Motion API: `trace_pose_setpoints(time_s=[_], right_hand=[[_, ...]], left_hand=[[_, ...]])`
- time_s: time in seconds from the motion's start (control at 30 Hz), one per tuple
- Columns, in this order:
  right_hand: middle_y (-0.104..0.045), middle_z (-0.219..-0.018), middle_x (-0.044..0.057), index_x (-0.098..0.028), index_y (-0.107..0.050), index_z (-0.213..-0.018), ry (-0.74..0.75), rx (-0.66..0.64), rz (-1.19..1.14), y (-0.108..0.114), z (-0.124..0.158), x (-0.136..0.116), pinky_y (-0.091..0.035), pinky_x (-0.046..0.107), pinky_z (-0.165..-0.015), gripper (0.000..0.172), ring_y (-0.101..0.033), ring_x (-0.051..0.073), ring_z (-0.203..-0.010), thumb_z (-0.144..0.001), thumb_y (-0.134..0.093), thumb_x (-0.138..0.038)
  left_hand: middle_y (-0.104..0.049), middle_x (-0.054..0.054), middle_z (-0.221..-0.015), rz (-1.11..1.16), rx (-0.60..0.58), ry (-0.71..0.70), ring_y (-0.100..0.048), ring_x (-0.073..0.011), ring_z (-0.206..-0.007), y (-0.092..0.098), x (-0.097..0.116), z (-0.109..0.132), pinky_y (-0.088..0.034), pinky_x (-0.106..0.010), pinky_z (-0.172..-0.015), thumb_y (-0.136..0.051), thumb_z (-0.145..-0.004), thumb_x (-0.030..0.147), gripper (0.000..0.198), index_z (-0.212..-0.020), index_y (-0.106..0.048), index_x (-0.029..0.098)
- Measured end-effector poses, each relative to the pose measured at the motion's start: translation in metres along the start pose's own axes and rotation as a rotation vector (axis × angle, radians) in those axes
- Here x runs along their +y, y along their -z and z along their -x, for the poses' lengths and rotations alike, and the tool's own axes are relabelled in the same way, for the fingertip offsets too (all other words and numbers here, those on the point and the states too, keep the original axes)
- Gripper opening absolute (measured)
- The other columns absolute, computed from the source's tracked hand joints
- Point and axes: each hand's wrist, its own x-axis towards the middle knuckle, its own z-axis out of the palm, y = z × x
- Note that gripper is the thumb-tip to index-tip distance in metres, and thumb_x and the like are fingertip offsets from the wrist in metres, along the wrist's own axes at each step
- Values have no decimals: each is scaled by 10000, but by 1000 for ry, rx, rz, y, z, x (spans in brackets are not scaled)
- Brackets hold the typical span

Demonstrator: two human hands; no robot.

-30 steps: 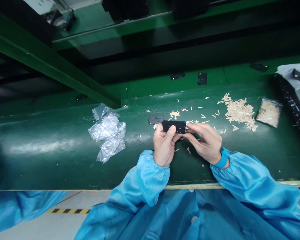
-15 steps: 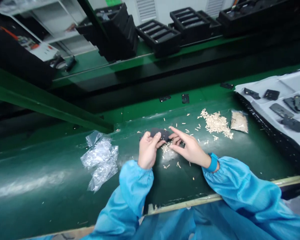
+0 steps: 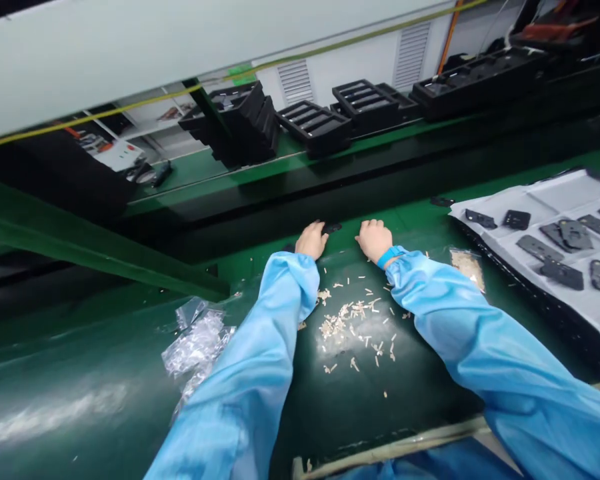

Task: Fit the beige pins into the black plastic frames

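Left hand [image 3: 312,240] and right hand [image 3: 374,239] moved forward over green bench [image 3: 345,417]; black plate [image 3: 333,228] between them, right by the left. Fingers bent; can't tell if either grasps anything.

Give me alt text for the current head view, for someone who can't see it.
A person's left hand is beside a small black part on a dark green worktop, the right hand nearby, its grip unclear. Small pale strips lie between the blue fabric sleeves, crumpled clear plastic bags at left, flat black pieces on a white sheet at right.
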Motion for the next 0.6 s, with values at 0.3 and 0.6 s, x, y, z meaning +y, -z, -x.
trace_pose_setpoints(time_s=[0.3,0.6], right_hand=[[-742,-1030,228,-83,-649,-1191,58,-48,44,34,3,22,-514,354,-837,298,-727,320,-996,-971,-457,-138],[-762,-1085,143,-159,-683,-1166,497,-144,-83,28,111,-16,-508,329,-873,283,-709,267,-1043,-1004,-453,-187]], left_hand=[[-748,-168,-1086,-239,-87,-44,-692,-306,-1091,18,21,-12,-493,-409,-968,-448,-1001,258,329,-1148,-730,174],[-688,-57,-1335,-256,-18,33,-636,-273,-1225,75,-42,153,-486,-364,-1038,-440,-993,268,408,-1332,-667,271]])
